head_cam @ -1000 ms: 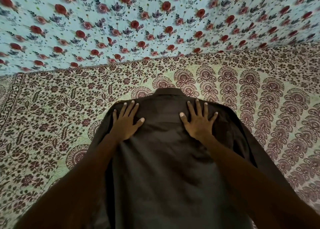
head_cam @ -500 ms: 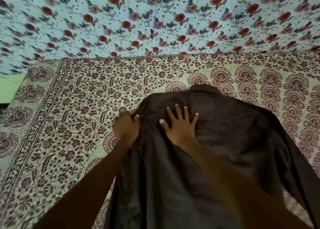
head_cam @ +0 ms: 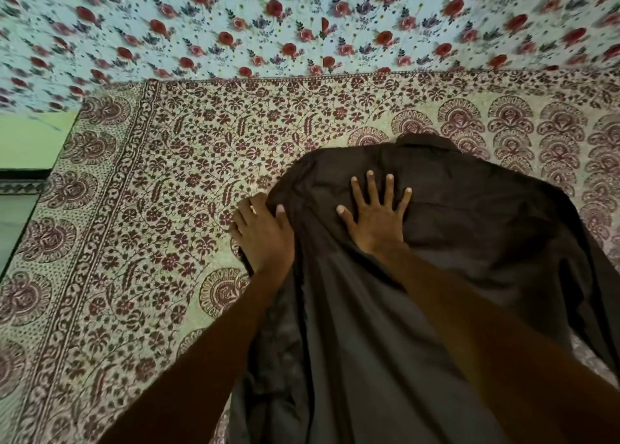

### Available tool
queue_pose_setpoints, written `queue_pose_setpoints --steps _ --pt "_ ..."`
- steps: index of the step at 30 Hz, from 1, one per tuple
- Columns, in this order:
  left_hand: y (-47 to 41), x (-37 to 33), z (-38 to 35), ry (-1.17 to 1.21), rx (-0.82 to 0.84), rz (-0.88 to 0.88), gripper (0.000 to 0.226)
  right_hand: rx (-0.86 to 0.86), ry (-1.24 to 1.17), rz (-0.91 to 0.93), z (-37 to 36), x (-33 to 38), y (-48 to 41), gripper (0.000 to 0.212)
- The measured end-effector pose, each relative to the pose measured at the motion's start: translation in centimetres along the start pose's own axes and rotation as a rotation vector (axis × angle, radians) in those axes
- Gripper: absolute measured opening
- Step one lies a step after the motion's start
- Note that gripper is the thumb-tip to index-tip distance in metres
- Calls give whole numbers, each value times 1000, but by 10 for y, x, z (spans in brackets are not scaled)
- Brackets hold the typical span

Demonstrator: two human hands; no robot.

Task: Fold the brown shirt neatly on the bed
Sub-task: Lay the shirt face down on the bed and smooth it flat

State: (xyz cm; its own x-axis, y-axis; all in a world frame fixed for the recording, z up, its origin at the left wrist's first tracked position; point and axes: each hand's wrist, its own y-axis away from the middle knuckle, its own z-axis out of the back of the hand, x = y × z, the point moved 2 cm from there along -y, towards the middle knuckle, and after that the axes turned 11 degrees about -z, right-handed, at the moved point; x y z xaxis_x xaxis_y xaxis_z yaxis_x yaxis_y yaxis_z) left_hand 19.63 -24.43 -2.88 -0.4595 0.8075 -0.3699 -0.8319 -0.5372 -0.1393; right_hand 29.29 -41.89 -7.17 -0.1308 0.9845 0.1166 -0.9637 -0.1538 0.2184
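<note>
The brown shirt [head_cam: 469, 242] lies back-up on the patterned bedspread [head_cam: 151, 225], its collar pointing away from me. My right hand [head_cam: 377, 218] presses flat on the upper back of the shirt, left of its middle, with the fingers spread. At the shirt's left shoulder edge, my left hand [head_cam: 263, 234] has its fingers curled over the fabric's border and its thumb on top of the cloth. The left sleeve is hidden under that edge. The right sleeve hangs down along the right side.
A light blue sheet with red roses [head_cam: 302, 24] hangs behind the bed. The bed's left edge [head_cam: 43, 182] drops to a green surface [head_cam: 30, 141] at the far left. Bare bedspread spreads to the left of the shirt.
My left hand slid off the shoulder to the shirt's left edge and curled there. My right hand moved left across the upper back. The view swung to the left.
</note>
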Motion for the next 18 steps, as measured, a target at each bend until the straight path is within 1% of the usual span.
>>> queue_pose_setpoints --steps 1,2,3,5,7,9,11,13,15,16,18 --pt "23 4 5 9 -43 -36 38 -53 -12 -5 4 1 10 67" --pt "49 9 9 11 -51 -63 34 -111 -46 -8 7 3 27 62" --pt "75 17 12 2 -36 -75 32 -160 -98 2 9 6 48 55" --pt "125 36 18 -31 37 -40 40 -189 -216 58 9 9 104 40" --pt "164 52 26 -37 119 56 54 -164 -279 97 3 8 161 27" --pt "188 61 36 -47 201 138 67 -127 -290 132 -9 6 207 20" --pt "201 63 43 -31 275 166 71 -73 -283 145 -24 4 241 18" --pt "209 61 50 18 337 166 68 -37 -271 133 -35 5 267 17" --pt "211 61 58 63 348 117 59 -31 -306 102 -37 6 286 13" --pt "207 64 62 60 348 88 54 -24 -338 77 -37 6 293 11" --pt "194 81 72 -23 325 33 51 -11 -399 57 -33 10 310 10"
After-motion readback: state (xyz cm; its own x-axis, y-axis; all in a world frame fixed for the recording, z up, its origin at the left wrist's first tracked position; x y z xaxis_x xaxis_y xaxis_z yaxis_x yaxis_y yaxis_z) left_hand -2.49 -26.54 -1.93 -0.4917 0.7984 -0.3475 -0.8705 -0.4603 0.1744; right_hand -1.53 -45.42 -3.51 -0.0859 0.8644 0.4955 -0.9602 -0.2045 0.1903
